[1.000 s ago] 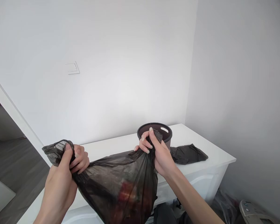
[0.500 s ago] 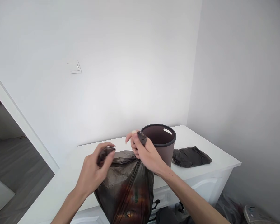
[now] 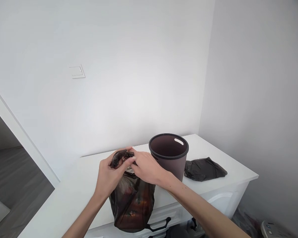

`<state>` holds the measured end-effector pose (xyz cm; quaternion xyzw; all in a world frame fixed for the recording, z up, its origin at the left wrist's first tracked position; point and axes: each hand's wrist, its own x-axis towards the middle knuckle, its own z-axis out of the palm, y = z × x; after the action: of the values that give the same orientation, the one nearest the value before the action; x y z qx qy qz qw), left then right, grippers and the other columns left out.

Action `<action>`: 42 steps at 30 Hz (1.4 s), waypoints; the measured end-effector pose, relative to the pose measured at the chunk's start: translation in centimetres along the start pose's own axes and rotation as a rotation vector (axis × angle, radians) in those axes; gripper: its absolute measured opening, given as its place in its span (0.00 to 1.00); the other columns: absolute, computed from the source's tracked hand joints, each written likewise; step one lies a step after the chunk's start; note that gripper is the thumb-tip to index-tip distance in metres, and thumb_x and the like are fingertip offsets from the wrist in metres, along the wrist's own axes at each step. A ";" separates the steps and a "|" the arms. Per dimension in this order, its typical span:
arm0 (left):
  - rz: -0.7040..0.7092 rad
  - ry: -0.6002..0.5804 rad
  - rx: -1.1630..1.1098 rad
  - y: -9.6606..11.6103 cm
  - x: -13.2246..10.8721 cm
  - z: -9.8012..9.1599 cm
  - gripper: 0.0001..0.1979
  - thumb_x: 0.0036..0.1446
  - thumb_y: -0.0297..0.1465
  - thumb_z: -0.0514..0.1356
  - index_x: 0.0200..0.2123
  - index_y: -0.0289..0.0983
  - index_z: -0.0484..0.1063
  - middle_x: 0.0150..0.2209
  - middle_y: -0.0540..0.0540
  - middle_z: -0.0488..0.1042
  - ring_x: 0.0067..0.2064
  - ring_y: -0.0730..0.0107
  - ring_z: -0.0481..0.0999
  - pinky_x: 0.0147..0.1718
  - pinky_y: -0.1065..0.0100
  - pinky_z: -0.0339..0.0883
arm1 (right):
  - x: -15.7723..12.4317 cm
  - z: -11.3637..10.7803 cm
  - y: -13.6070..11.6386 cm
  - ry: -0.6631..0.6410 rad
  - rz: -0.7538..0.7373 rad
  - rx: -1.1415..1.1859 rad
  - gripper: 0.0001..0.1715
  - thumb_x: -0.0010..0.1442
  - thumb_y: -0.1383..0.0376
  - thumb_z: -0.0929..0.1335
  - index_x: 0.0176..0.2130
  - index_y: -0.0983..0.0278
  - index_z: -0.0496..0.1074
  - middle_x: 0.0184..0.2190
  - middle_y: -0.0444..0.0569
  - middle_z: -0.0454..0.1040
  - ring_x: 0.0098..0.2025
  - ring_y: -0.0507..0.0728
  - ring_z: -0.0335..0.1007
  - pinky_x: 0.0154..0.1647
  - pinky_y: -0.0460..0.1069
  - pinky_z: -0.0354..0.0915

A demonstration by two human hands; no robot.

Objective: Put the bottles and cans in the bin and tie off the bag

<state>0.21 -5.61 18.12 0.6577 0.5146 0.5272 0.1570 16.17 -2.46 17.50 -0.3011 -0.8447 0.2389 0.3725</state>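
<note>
A filled black plastic garbage bag [image 3: 132, 208] hangs in front of the white cabinet's front edge. Something reddish-brown shows through its thin film, too blurred to name. My left hand [image 3: 109, 173] is closed around a bunched part of the bag's top on the left. Close against it, my right hand [image 3: 147, 165] grips the gathered top from the right. The two hands meet at the bag's mouth, and the right fingertips are partly hidden. Just right of my right hand stands a brown trash bin [image 3: 172, 165] with a black rim and an oval handle hole.
A flat, folded black plastic bag [image 3: 205, 169] lies right of the bin on the white cabinet top [image 3: 89, 175]. Below the edge is a drawer with a black handle [image 3: 160, 228]. A light switch [image 3: 76, 71] is on the wall, and a doorway opens at left.
My hands were apart, each holding part of the bag's top; now they have come together. My right hand moved left and down. The bag's bottom has come into view.
</note>
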 end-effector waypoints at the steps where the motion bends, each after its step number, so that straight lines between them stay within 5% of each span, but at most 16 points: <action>1: -0.014 0.027 -0.046 -0.2 0.1 0.2 0.16 0.53 0.44 0.70 0.40 0.40 0.83 0.29 0.50 0.78 0.34 0.65 0.76 0.37 0.67 0.70 | -0.1 0.0 0.2 0.005 0.002 0.058 0.11 0.70 0.65 0.61 0.51 0.60 0.68 0.37 0.47 0.75 0.36 0.57 0.69 0.35 0.49 0.58; 4: -0.067 0.099 -0.160 -0.8 0.3 0.4 0.14 0.52 0.44 0.71 0.33 0.39 0.84 0.35 0.47 0.83 0.41 0.60 0.80 0.44 0.65 0.72 | -0.2 0.1 1.2 0.008 0.014 0.307 0.14 0.72 0.54 0.63 0.43 0.61 0.69 0.36 0.45 0.73 0.35 0.55 0.66 0.36 0.49 0.59; 8: -0.168 0.175 -0.194 -0.9 0.6 0.2 0.17 0.51 0.46 0.72 0.28 0.38 0.79 0.31 0.49 0.80 0.35 0.65 0.76 0.37 0.67 0.70 | -0.2 0.3 3.0 -0.017 0.015 0.608 0.17 0.70 0.51 0.65 0.43 0.61 0.73 0.30 0.41 0.68 0.33 0.52 0.62 0.38 0.49 0.59; 15: -0.200 0.071 -0.094 -1.4 1.4 -0.4 0.22 0.59 0.52 0.64 0.29 0.39 0.72 0.21 0.57 0.56 0.24 0.74 0.55 0.23 0.70 0.52 | -0.2 1.7 4.5 0.019 0.107 1.093 0.19 0.68 0.47 0.66 0.47 0.58 0.72 0.26 0.35 0.48 0.22 0.48 0.43 0.27 0.46 0.59; 19: -0.169 -0.061 -0.124 -1.5 1.7 -1.4 0.24 0.67 0.54 0.51 0.32 0.40 0.68 0.22 0.57 0.49 0.24 0.73 0.50 0.23 0.69 0.48 | -0.4 2.0 3.9 0.124 0.247 0.820 0.21 0.71 0.46 0.60 0.48 0.56 0.71 0.25 0.36 0.47 0.22 0.50 0.42 0.21 0.45 0.45; 24: -0.080 -0.168 0.135 0.0 1.8 -2.5 0.24 0.70 0.50 0.48 0.28 0.41 0.64 0.26 0.52 0.60 0.29 0.69 0.62 0.30 0.68 0.59 | -0.9 2.4 1.4 0.137 0.197 0.415 0.20 0.64 0.49 0.67 0.48 0.58 0.69 0.33 0.42 0.66 0.31 0.53 0.62 0.30 0.47 0.60; 28: 0.099 -0.285 0.272 1.6 1.3 -2.1 0.15 0.70 0.44 0.51 0.48 0.43 0.69 0.45 0.45 0.73 0.47 0.60 0.73 0.46 0.61 0.70 | -0.7 4.4 0.1 0.138 0.147 0.193 0.36 0.44 0.55 0.77 0.50 0.59 0.65 0.43 0.47 0.65 0.39 0.58 0.66 0.34 0.52 0.67; 30: 0.202 -0.379 0.335 2.4 0.8 -1.6 0.14 0.70 0.40 0.52 0.54 0.44 0.68 0.56 0.41 0.71 0.55 0.57 0.71 0.52 0.56 0.71 | -0.3 5.8 0.4 0.142 0.133 0.121 0.31 0.46 0.59 0.75 0.48 0.60 0.65 0.43 0.48 0.64 0.37 0.58 0.65 0.34 0.53 0.67; 33: 0.342 -0.505 0.433 2.9 -0.5 -1.0 0.10 0.68 0.35 0.53 0.46 0.46 0.75 0.65 0.44 0.64 0.63 0.51 0.65 0.56 0.51 0.71 | 0.1 7.0 1.0 0.171 0.103 0.245 0.13 0.54 0.64 0.69 0.40 0.60 0.65 0.37 0.46 0.65 0.35 0.57 0.63 0.35 0.53 0.66; 35: 0.367 -0.368 0.443 2.3 -1.6 -0.7 0.09 0.66 0.35 0.57 0.47 0.48 0.74 0.68 0.45 0.59 0.68 0.47 0.60 0.59 0.47 0.68 | 0.2 6.8 1.1 0.171 0.136 0.434 0.06 0.60 0.61 0.67 0.35 0.60 0.65 0.33 0.45 0.66 0.34 0.56 0.64 0.36 0.52 0.65; 39: 0.177 0.110 0.185 -0.7 -3.6 0.0 0.35 0.59 0.41 0.66 0.65 0.49 0.54 0.67 0.38 0.56 0.69 0.47 0.59 0.65 0.41 0.61 | 0.2 5.2 -0.1 0.122 0.283 0.704 0.29 0.72 0.45 0.58 0.32 0.61 0.72 0.33 0.49 0.75 0.40 0.59 0.71 0.46 0.54 0.67; 42: 0.002 0.227 -0.025 -2.9 -4.9 0.7 0.43 0.53 0.45 0.70 0.65 0.49 0.49 0.63 0.39 0.60 0.66 0.50 0.65 0.64 0.43 0.63 | 0.2 4.4 -0.7 0.101 0.406 0.693 0.37 0.68 0.37 0.58 0.38 0.62 0.76 0.40 0.53 0.79 0.49 0.62 0.74 0.56 0.56 0.64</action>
<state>-0.27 -8.31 13.11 0.5922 0.5219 0.6048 0.1057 12.44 -3.62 15.31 -0.3299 -0.6181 0.5631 0.4383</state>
